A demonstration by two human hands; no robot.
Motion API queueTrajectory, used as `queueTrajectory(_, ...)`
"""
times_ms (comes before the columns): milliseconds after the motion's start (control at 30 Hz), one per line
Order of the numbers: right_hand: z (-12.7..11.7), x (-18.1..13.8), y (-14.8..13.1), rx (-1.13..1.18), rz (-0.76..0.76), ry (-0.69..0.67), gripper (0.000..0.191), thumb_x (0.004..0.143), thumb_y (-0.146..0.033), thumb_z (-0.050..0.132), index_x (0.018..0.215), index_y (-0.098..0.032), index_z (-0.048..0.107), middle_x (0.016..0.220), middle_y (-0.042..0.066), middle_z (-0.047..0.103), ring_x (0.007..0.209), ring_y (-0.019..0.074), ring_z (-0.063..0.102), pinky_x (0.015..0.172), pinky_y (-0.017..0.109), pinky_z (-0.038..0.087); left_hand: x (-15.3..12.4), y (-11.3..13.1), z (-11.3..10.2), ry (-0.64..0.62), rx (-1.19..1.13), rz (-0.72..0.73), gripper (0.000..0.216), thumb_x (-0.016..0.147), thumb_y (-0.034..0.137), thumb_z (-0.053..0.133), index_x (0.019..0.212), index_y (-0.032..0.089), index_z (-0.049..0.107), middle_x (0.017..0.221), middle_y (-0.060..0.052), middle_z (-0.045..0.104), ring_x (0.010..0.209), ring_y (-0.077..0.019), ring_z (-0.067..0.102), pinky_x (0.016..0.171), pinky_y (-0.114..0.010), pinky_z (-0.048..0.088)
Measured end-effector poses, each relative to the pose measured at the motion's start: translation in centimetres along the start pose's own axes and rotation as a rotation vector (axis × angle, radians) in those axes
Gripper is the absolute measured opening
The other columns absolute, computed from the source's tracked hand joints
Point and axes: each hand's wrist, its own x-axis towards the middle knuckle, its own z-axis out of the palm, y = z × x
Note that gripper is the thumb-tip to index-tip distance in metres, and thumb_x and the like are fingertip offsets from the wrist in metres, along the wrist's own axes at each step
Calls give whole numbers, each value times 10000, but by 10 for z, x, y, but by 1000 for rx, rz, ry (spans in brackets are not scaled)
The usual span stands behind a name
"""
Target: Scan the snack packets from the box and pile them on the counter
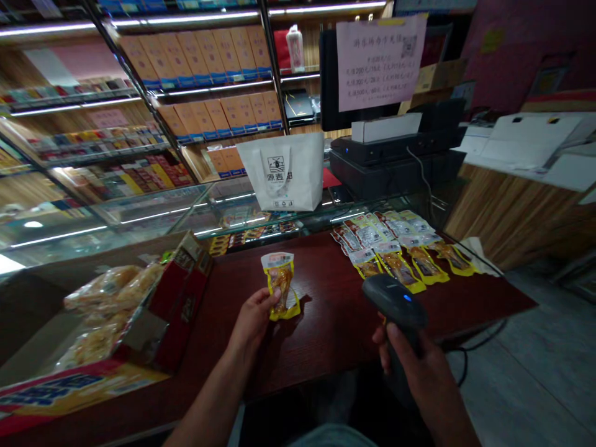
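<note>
Between the thumb and fingers of my left hand [257, 315] is a vacuum-packed snack pouch [280, 280] with yellow edges and a pale top, tilted up just above the dark red counter [321, 316]. My right hand [414, 360] is wrapped round the handle of a black barcode scanner [393, 299], whose blue light is lit. The scanner's head points forward and left, apart from the pouch. Beyond it, several similar yellow-edged pouches [423, 264] lie in a row on the counter, with several silvery packets [372, 230] behind them.
An open cardboard box [172, 316] with bagged bread [116, 285] stands at the left. A white paper bag [286, 171] rests on the glass display case [200, 208]. The black register [395, 158] stands at the back right, and a cable [460, 360] hangs off the right side.
</note>
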Motion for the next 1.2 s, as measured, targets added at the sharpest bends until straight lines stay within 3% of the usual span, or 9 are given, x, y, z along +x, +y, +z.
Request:
queueTrajectory(167,11,-7,-9,19,-52,-120,436,876,-611,653,799,-183,686,551,-6,617,473,132,537,506,254,456,-14,-1,15,-12,-34,17,506,369,309,984,732,128,681,667,-37,741,555,-152,665,571,-260,558)
queueTrajectory(467,28,-15,-13,63,-58,-261,438,889,-601,656,811,-171,671,525,-13,598,462,122,542,493,233,438,-20,-9,26,-59,-1,14,489,419,340,974,749,125,685,690,-47,746,589,-167,679,607,-280,570)
queueTrajectory(1200,28,-11,-7,54,-48,-248,441,916,-613,614,813,-185,643,522,-19,595,472,127,545,505,240,440,-25,-16,34,-72,28,19,457,426,355,974,724,138,705,721,-43,752,615,-161,681,615,-266,565)
